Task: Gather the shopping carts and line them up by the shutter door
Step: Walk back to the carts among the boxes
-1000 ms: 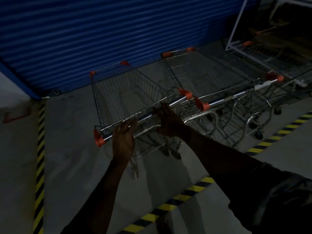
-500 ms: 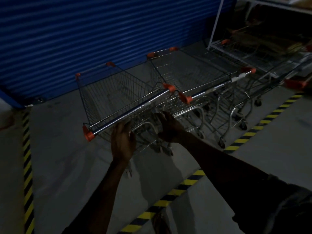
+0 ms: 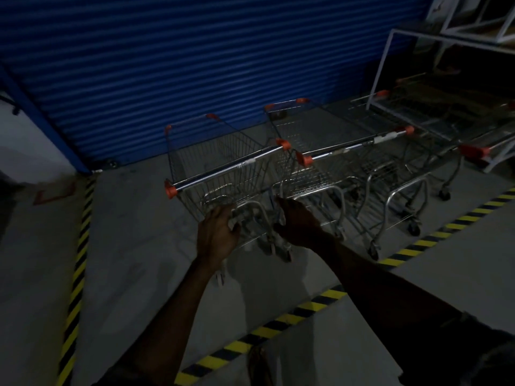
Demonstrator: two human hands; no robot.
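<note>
**Two hands loose behind the silver wire shopping cart [image 3: 223, 169]**

The cart, with orange corner caps, stands on the grey concrete floor [image 3: 133, 232] with its nose toward the blue ribbed shutter door [image 3: 195, 65] and close to it. Nothing rests on its chrome push bar.

The left hand [image 3: 218, 232] hangs below and behind that bar, in front of the cart's lower rear frame. Its fingers are spread and loosely bent, so the grip is open and holds nothing. The right hand [image 3: 296, 224] sits beside it at about the same height, fingers relaxed and pointing toward the cart. Its grip is likewise open and empty (whether any fingertip brushes the chrome tubing cannot be told in this dim light).

Just beside the first cart, on its right, stands a second silver wire cart [image 3: 354, 146]. The two are parallel, and their orange handle caps are nearly touching. Farther right a red-capped cart handle [image 3: 473, 151] shows near a white metal frame rack [image 3: 390, 65].

A yellow-and-black hazard stripe [image 3: 278, 327] runs diagonally across the floor behind the carts' rear wheels. A second hazard stripe [image 3: 78, 260] runs along the left side.
</note>
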